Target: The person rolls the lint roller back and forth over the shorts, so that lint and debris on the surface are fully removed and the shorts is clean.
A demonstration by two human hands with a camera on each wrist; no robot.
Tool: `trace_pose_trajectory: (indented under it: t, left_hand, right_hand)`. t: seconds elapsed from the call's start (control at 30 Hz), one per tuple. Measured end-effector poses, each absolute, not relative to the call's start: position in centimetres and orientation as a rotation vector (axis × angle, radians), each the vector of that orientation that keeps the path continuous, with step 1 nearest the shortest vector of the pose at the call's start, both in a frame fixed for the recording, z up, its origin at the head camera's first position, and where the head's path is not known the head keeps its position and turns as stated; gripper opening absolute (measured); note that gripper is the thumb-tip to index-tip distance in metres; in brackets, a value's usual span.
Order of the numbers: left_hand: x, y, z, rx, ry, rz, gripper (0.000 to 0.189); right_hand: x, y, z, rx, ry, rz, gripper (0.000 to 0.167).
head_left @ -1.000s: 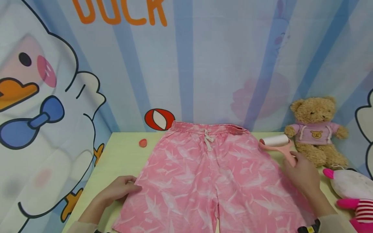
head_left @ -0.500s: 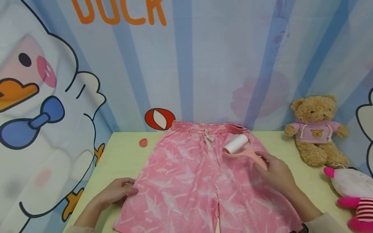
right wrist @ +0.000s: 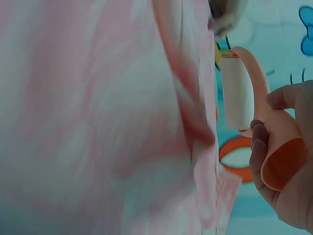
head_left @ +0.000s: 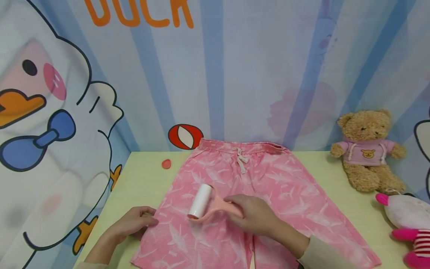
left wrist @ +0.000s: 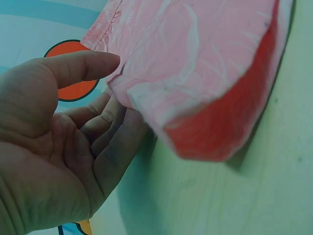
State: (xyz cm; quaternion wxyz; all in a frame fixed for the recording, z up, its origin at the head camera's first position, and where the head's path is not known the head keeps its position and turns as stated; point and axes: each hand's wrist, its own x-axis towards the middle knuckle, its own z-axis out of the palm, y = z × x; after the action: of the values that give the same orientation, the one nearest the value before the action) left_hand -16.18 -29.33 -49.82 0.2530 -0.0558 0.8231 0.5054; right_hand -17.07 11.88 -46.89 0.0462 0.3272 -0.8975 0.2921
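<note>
A pair of pink shorts (head_left: 279, 194) with a pale fish print and a white drawstring lies spread flat, waistband at the back. My right hand (head_left: 256, 216) grips the peach handle of a lint roller (head_left: 201, 201), whose white roll is over the left leg of the shorts. In the right wrist view, fingers and thumb wrap round the lint roller's handle (right wrist: 279, 132). At the left side edge, my left hand (head_left: 134, 220) holds the cloth. The left wrist view has its thumb above the shorts' edge (left wrist: 146, 98) and its fingers beneath.
A small red disc-like piece (head_left: 166, 163) lies on the pale yellow table (head_left: 144, 179), left of the shorts. A teddy bear (head_left: 367, 153) in a pink hoodie sits at the back right, with a white and pink plush toy (head_left: 408, 213) nearer. A duck-print backdrop (head_left: 248, 74) rises behind.
My right hand has carried the lint roller leftward and nearer, from beside the shorts' right edge across to the left leg. The left hand stays at the left edge with barely any shift.
</note>
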Motion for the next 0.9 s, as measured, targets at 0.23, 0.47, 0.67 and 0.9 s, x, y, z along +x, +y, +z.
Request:
trace_pose_trajectory:
  t: [0.23, 0.47, 0.67, 0.9]
  left_hand:
    - [-16.0, -29.6, -50.0, -0.125, 2.210, 1.412, 0.040]
    - [-16.0, -29.9, -50.2, -0.117, 2.238, 1.398, 0.038]
    - [-16.0, -29.7, -50.3, -0.124, 2.257, 1.385, 0.035]
    - [-15.9, -29.7, -50.2, -0.129, 2.273, 1.389, 0.035]
  right_hand:
    - [-16.0, 6.5, -47.4, 1.191, -2.732, 0.903, 0.035]
    - [-15.4, 2.5, -47.7, 1.254, -2.775, 0.908, 0.033]
    - [-15.4, 0.9, -47.8, 1.214, -2.829, 0.859, 0.032]
    - [-15.3, 0.6, -47.9, 1.190, -2.837, 0.853, 0.031]
